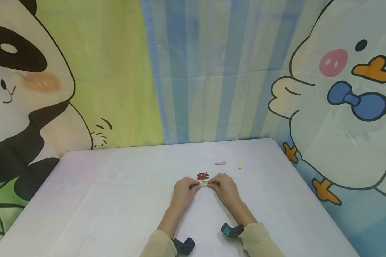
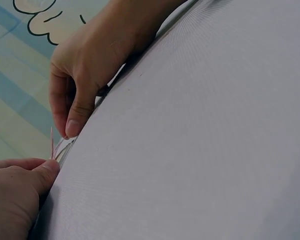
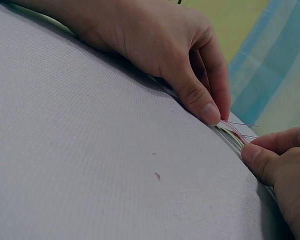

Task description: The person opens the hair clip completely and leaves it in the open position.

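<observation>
Between both hands is a pink snap hair clip (image 1: 203, 185), low over the white table. My left hand (image 1: 184, 194) pinches its left end with thumb and forefinger. At the other end, my right hand (image 1: 226, 189) pinches it the same way. In the right wrist view the pink clip (image 3: 233, 130) looks bowed, with thin metal strips sticking out past it. Just beyond the fingertips lie several red hair clips (image 1: 202, 176) in a stack of rows. A green hair clip (image 1: 203, 180) lies nearest the hands, partly hidden by the fingers.
Farther back on the white table (image 1: 115, 200) lie a loose pink hair clip (image 1: 220, 162) and a light green hair clip (image 1: 240, 165). A printed curtain (image 1: 206, 71) hangs along the table's far edge. Dark wrist cameras (image 1: 184, 246) sit at both cuffs.
</observation>
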`<action>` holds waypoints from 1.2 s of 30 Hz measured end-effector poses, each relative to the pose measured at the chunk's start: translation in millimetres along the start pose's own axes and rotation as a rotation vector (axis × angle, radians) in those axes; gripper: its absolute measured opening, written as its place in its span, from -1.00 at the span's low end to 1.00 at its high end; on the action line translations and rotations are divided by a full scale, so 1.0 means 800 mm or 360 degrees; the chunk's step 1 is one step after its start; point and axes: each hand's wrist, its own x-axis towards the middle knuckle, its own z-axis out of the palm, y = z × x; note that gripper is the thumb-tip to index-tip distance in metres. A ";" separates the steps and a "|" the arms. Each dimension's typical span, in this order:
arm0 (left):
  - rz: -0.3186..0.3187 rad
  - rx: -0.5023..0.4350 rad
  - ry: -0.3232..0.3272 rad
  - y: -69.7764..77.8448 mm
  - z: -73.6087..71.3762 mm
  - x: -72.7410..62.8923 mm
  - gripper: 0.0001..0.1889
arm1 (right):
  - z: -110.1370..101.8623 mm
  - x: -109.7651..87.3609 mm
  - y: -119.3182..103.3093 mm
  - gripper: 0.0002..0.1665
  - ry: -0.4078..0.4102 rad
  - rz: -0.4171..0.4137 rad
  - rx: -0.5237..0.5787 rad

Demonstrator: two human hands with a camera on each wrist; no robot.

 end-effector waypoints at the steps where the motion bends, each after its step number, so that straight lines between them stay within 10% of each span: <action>1: -0.0007 -0.0013 -0.0002 0.001 0.000 0.000 -0.87 | 0.000 0.000 0.000 -0.93 -0.0002 0.0006 -0.0001; 36: -0.0037 0.0020 -0.0045 0.001 -0.003 0.005 -0.88 | 0.000 0.002 0.001 -0.95 -0.0010 0.0044 0.0079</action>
